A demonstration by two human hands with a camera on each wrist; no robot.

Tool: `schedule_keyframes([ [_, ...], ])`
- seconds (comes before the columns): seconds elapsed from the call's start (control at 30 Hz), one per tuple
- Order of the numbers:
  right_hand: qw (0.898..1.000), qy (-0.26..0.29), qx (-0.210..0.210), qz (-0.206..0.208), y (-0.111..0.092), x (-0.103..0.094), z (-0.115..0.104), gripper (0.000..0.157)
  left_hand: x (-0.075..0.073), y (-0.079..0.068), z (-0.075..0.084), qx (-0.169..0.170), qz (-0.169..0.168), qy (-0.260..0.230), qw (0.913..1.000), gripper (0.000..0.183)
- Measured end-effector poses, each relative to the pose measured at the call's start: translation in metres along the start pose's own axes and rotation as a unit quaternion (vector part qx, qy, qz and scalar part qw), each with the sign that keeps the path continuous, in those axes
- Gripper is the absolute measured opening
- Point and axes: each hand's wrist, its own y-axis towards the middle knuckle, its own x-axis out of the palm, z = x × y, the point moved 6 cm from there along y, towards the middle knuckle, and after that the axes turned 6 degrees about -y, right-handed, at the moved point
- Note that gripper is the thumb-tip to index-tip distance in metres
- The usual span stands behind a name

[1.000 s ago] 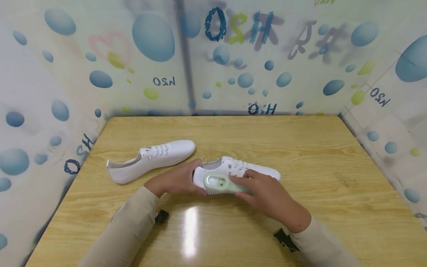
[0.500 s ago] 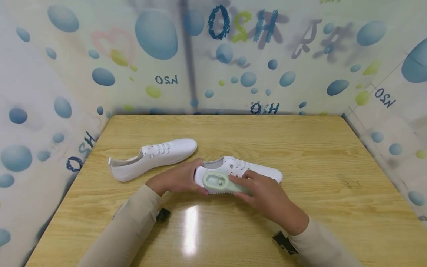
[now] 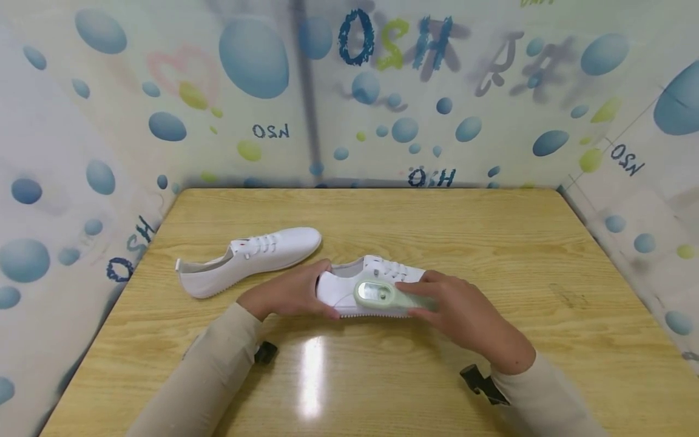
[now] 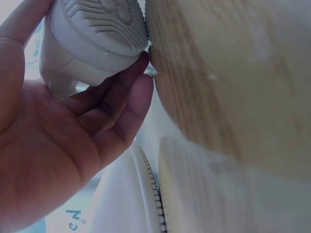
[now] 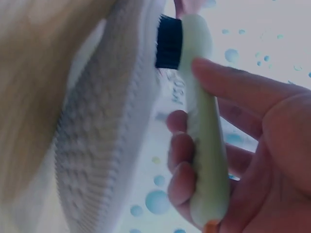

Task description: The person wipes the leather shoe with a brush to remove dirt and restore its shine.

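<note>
A white lace-up shoe (image 3: pixel 337 290) rests on its sole on the wooden table, toe to the right. My left hand (image 3: pixel 289 292) grips it round the heel; in the left wrist view the ridged heel end of the sole (image 4: pixel 104 24) shows above the curled fingers. My right hand (image 3: pixel 464 309) holds a pale green shoe brush (image 5: pixel 206 145) by its handle, thumb along the back and fingers wrapped round. Its dark bristles (image 5: pixel 169 43) meet the near side of the shoe in the right wrist view. That hand hides the shoe's toe in the head view.
A second white shoe (image 3: pixel 289 246) stands behind and to the left, toe pointing right. The wooden table (image 3: pixel 546 243) ends at a back wall (image 3: pixel 349 133) printed with blue and green drops. Side walls rise at left and right.
My right hand has slid the brush to the right along the shoe's side, away from the heel toward the toe. The left hand and both shoes look unmoved.
</note>
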Motion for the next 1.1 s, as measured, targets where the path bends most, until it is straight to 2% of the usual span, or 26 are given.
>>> schedule_keyframes([
  [0.3,0.995,0.032,-0.06,0.069,0.006,0.015,-0.019,0.043,-0.001,-0.001,0.001,0.006,-0.001,-0.006,1.0,0.065],
  [0.43,0.993,0.032,-0.066,0.095,0.008,0.016,-0.024,0.04,-0.001,-0.001,0.003,0.009,-0.003,-0.007,0.9999,0.064],
  [0.57,0.992,0.012,-0.062,0.107,0.007,0.015,-0.024,0.046,-0.001,-0.001,0.003,0.009,-0.005,-0.007,0.9999,0.064],
  [0.73,0.995,-0.014,-0.048,0.091,0.004,0.01,-0.018,0.049,-0.001,-0.001,0.002,0.005,-0.003,0.002,1.0,0.065],
  [0.9,0.998,-0.038,-0.023,0.04,0.001,0.006,-0.01,0.047,-0.001,-0.001,0.001,0.0,-0.001,0.007,1.0,0.066],
  [1.1,0.999,-0.034,0.001,-0.014,-0.006,-0.004,-0.004,0.042,-0.001,-0.001,0.004,0.006,0.001,0.017,0.9998,0.069],
])
